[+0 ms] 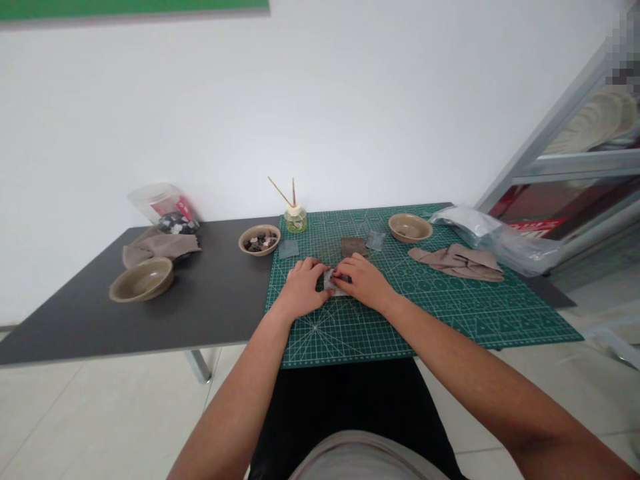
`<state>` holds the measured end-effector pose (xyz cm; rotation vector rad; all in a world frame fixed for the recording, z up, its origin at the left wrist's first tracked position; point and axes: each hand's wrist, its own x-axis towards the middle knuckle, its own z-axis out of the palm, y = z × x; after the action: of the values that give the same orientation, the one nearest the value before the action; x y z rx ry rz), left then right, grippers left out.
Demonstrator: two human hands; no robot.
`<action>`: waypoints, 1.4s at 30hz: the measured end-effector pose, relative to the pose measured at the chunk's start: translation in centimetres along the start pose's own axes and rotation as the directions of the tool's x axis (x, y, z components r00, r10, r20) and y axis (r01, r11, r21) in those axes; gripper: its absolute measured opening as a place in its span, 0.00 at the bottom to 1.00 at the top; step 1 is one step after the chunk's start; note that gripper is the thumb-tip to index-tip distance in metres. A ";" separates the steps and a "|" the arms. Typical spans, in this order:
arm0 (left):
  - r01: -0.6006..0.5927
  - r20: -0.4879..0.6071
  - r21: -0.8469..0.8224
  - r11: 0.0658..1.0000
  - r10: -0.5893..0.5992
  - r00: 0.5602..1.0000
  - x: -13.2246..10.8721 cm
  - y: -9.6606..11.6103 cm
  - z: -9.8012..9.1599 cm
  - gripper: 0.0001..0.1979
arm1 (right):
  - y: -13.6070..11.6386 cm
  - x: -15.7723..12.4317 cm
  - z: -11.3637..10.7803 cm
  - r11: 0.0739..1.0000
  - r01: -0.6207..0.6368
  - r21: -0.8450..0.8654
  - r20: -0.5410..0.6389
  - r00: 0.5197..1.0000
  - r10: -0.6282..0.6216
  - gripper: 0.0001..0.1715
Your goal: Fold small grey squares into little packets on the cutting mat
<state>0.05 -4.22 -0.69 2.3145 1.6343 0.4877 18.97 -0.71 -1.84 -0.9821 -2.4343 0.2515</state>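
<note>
Fabric scrap (334,283) lies flat on the green mat (450,313), pinched by left hand (303,288) and right hand (364,281), apparently to steady it.

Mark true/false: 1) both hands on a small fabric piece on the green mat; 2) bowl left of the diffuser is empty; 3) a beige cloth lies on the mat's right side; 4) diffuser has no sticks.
1) True: the left hand and right hand pinch a small fabric piece on the green mat.
2) False: that bowl holds small dark and light bits.
3) True: the beige cloth lies there.
4) False: the diffuser holds two sticks.
</note>
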 end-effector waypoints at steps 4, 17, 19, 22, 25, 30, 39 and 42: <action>0.006 -0.002 0.002 1.000 -0.006 1.000 0.0 0.1 -0.2 0.20 | -0.2 0.0 -0.2 0.993 0.063 0.095 0.026 0.997 -0.066 0.08; 0.007 -0.014 0.043 0.999 -0.006 1.000 -0.3 0.4 -0.1 0.18 | -0.1 0.0 -0.3 0.991 0.021 0.132 0.030 0.999 -0.025 0.09; 0.005 -0.013 0.042 0.999 -0.005 1.000 -0.2 0.3 0.0 0.19 | -0.1 0.0 -0.4 0.996 -0.020 0.090 0.018 1.000 0.018 0.09; 0.012 -0.012 0.040 0.999 -0.011 1.000 -0.2 0.2 0.0 0.22 | 0.1 0.0 -0.2 0.998 -0.057 0.024 -0.001 0.998 0.057 0.07; 0.018 -0.013 0.038 0.999 -0.017 1.000 -0.1 0.2 0.1 0.22 | 0.1 0.1 0.0 0.999 -0.021 0.039 0.016 1.000 0.021 0.04; 0.009 -0.031 0.040 0.999 -0.008 0.999 -0.2 0.2 0.2 0.18 | 0.0 0.0 -0.1 0.991 0.031 0.129 0.037 0.999 -0.036 0.07; 0.008 -0.004 0.000 1.000 -0.008 1.000 -0.3 0.4 -0.4 0.16 | 0.0 0.1 -0.1 0.995 -0.019 0.097 0.024 1.000 0.017 0.07; 0.010 0.003 0.009 1.000 -0.010 1.000 -0.3 0.5 -0.5 0.16 | 0.1 0.2 0.0 0.993 0.009 0.116 0.024 1.000 -0.012 0.06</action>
<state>0.13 -4.69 -0.06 2.3110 1.6488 0.4751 18.92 -0.54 -1.76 -0.9203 -2.4162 0.3991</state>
